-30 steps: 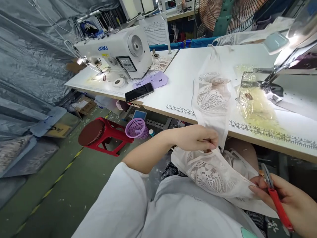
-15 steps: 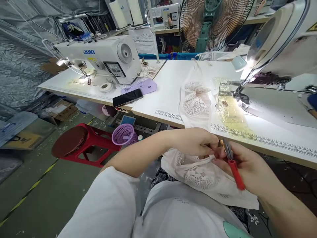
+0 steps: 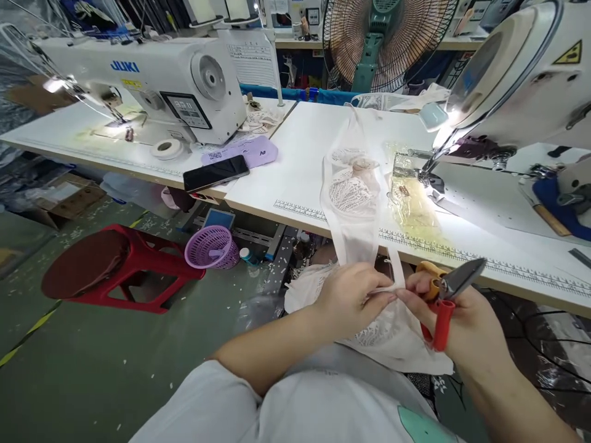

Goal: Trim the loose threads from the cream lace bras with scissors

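My left hand (image 3: 353,298) pinches a pale strap of a lace bra (image 3: 376,332), which lies across my lap. Close beside it, my right hand (image 3: 466,323) pinches the same strap between thumb and finger while holding scissors (image 3: 443,301) in its palm. The scissors have one red and one orange handle, and their dark blades point up and right. A second lace bra piece (image 3: 353,191) lies on the white table (image 3: 300,169), its lower end hanging over the front edge just above my left hand.
A lit sewing machine (image 3: 508,80) stands on the right; another sewing machine (image 3: 138,74) is at left. A black phone (image 3: 216,173) lies by a purple template (image 3: 258,151). Below are a purple basket (image 3: 210,246) and a red stool (image 3: 124,264). A fan (image 3: 369,55) stands behind.
The scissors have swung from hanging handle-down to blades pointing up and right. My left hand has moved slightly down, and the strap now shows stretched upward between my hands. The view has shifted right.
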Demonstrator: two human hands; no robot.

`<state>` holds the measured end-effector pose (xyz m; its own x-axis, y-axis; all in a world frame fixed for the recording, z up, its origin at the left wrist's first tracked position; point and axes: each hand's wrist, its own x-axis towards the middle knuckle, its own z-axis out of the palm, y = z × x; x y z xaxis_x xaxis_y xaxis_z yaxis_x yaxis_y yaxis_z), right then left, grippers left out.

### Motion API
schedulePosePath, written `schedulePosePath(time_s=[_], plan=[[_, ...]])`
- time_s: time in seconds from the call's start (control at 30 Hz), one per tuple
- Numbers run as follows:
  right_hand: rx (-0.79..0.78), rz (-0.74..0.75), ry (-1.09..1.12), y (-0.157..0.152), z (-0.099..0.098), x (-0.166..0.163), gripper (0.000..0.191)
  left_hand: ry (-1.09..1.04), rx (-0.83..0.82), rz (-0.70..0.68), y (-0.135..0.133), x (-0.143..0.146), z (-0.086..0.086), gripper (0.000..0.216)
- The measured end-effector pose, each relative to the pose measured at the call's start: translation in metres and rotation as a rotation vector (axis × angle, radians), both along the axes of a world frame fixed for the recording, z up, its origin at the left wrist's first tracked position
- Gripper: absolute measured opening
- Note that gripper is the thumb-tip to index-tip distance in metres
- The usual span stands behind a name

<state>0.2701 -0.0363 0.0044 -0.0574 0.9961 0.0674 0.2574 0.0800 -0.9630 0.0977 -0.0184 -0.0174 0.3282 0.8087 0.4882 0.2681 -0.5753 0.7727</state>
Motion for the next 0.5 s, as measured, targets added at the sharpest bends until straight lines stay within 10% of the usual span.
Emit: schedulePosePath(time_s=[0.3, 0.5], plan=[[-0.161, 0.043, 0.056, 0.008, 0.008, 0.007, 0.030, -0.333, -0.544, -0.166, 0.005, 0.005, 0.015, 0.012], [-0.144, 0.011, 0.022, 0.018, 0.013, 0.008, 0.033, -0.308, -0.585, -0.181, 0.007, 0.008, 0.018, 0.012]])
